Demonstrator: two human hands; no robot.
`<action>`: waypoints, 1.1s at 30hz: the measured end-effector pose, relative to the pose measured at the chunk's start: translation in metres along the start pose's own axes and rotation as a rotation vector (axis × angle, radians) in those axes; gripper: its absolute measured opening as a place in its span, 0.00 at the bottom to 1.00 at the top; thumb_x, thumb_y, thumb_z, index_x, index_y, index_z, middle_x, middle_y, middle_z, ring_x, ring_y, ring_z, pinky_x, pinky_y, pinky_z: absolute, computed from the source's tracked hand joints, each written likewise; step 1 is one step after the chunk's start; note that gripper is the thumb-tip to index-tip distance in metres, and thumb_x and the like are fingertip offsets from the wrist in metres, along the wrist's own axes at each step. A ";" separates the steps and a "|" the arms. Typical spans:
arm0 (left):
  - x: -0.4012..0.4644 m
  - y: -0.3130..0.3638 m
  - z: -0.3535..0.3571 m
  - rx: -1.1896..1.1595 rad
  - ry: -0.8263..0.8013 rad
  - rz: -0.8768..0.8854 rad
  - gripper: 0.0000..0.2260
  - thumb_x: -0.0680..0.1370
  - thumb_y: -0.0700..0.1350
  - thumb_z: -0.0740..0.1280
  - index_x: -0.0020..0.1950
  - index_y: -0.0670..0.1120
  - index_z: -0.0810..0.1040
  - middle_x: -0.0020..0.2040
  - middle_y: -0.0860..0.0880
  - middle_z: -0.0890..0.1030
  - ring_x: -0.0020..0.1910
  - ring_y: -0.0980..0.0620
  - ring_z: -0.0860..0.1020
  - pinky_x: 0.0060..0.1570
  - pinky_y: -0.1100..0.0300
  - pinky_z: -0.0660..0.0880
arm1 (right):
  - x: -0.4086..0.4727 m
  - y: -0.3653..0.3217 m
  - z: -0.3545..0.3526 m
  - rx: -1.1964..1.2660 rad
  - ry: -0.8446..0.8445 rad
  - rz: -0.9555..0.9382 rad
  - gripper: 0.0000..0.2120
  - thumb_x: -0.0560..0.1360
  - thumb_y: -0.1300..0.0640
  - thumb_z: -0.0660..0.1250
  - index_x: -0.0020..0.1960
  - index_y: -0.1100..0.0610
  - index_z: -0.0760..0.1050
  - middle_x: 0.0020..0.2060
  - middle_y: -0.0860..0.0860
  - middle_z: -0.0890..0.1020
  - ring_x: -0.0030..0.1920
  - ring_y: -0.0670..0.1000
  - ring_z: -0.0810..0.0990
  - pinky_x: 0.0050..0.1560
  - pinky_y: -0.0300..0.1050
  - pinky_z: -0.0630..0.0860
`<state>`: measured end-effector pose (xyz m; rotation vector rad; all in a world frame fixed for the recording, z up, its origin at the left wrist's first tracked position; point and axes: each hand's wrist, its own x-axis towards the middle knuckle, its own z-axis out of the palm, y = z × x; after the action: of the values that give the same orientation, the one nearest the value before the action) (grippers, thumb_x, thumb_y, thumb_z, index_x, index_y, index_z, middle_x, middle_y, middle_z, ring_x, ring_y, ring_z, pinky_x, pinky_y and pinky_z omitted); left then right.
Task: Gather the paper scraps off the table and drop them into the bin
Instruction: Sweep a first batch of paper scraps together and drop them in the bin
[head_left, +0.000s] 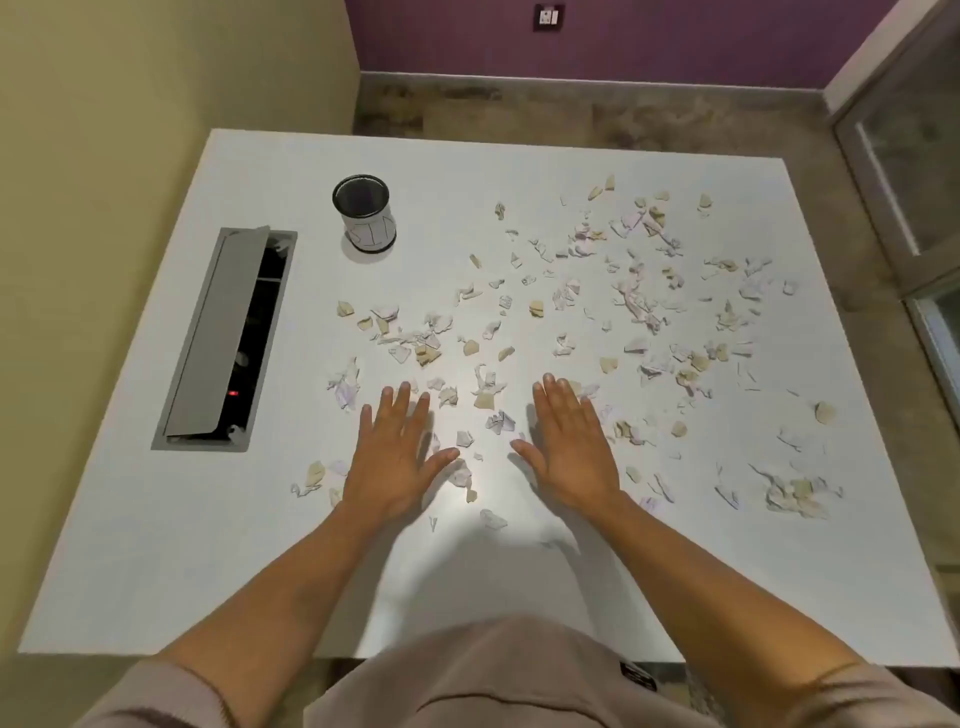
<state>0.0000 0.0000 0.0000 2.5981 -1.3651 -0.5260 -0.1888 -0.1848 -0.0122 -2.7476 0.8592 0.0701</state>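
Note:
Several torn paper scraps (639, 301), white, lilac and tan, lie scattered over the middle and right of the white table (467, 582). A small round bin (364, 214) with a black mesh inside and a white label stands at the back left, apart from the scraps. My left hand (397, 457) lies flat on the table, palm down, fingers straight, among the near scraps. My right hand (569, 452) lies flat the same way, a hand's width to its right. A few scraps (498, 422) sit between the two hands. Neither hand holds anything.
A grey cable box (223, 338) with its lid raised is set into the table's left side, a red light inside it. A yellow wall runs along the left. Carpeted floor and a glass door (904, 171) lie beyond the far and right edges.

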 end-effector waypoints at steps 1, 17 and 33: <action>-0.001 0.001 0.005 0.003 -0.038 -0.035 0.41 0.75 0.74 0.46 0.80 0.49 0.45 0.81 0.46 0.42 0.79 0.46 0.37 0.76 0.42 0.39 | -0.001 -0.003 0.004 -0.007 -0.049 -0.003 0.36 0.79 0.34 0.41 0.79 0.54 0.39 0.78 0.50 0.40 0.78 0.49 0.37 0.78 0.53 0.44; 0.034 -0.002 0.047 -0.077 -0.217 -0.327 0.54 0.66 0.79 0.53 0.80 0.47 0.40 0.80 0.43 0.40 0.78 0.36 0.38 0.72 0.33 0.43 | 0.065 -0.029 0.043 0.132 -0.310 0.075 0.39 0.78 0.37 0.56 0.80 0.54 0.44 0.79 0.54 0.44 0.79 0.56 0.45 0.76 0.60 0.49; 0.013 0.003 0.052 -0.034 -0.152 0.157 0.21 0.79 0.48 0.66 0.72 0.52 0.69 0.79 0.46 0.60 0.78 0.42 0.55 0.75 0.44 0.54 | 0.030 -0.032 0.033 0.067 -0.208 -0.188 0.16 0.81 0.57 0.61 0.68 0.56 0.72 0.69 0.56 0.72 0.71 0.59 0.68 0.66 0.52 0.72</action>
<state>-0.0151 -0.0109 -0.0501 2.4410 -1.5758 -0.7270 -0.1447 -0.1677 -0.0402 -2.6841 0.5368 0.2798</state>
